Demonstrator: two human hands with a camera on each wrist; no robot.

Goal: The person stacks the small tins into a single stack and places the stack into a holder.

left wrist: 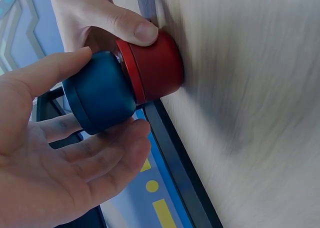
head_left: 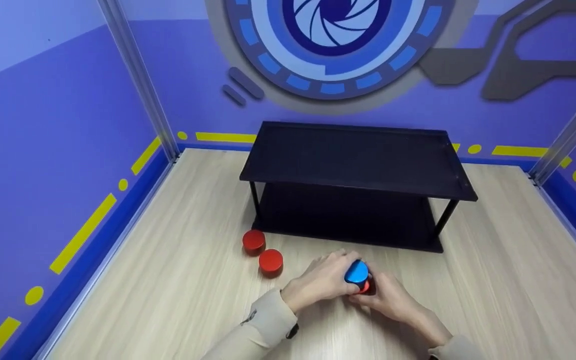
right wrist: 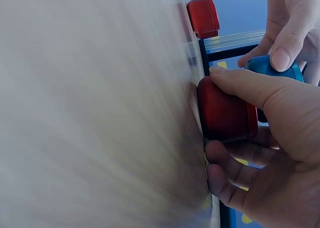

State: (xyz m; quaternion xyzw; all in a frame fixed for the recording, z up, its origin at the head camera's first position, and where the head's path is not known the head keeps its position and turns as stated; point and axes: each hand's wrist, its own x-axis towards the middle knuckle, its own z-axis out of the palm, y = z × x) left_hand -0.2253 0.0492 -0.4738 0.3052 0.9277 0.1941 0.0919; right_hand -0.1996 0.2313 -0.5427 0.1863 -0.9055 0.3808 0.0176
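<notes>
My left hand (head_left: 324,278) holds a small round blue tin (left wrist: 102,95) between thumb and fingers. The blue tin sits right at the top of a red tin (left wrist: 159,68) of like shape, a little off to one side of it in the left wrist view. The fingers and thumb of my right hand (head_left: 392,296) grip the red tin, which stands on the table. In the head view the hands and the blue tin hide most of this red tin.
Two more red tins (head_left: 254,241) (head_left: 271,261) stand to the left, near the front left corner of a black two-tier shelf (head_left: 358,157). The shelf stands behind the hands on the wooden table (head_left: 168,280). Blue printed walls (head_left: 68,125) enclose the sides and back.
</notes>
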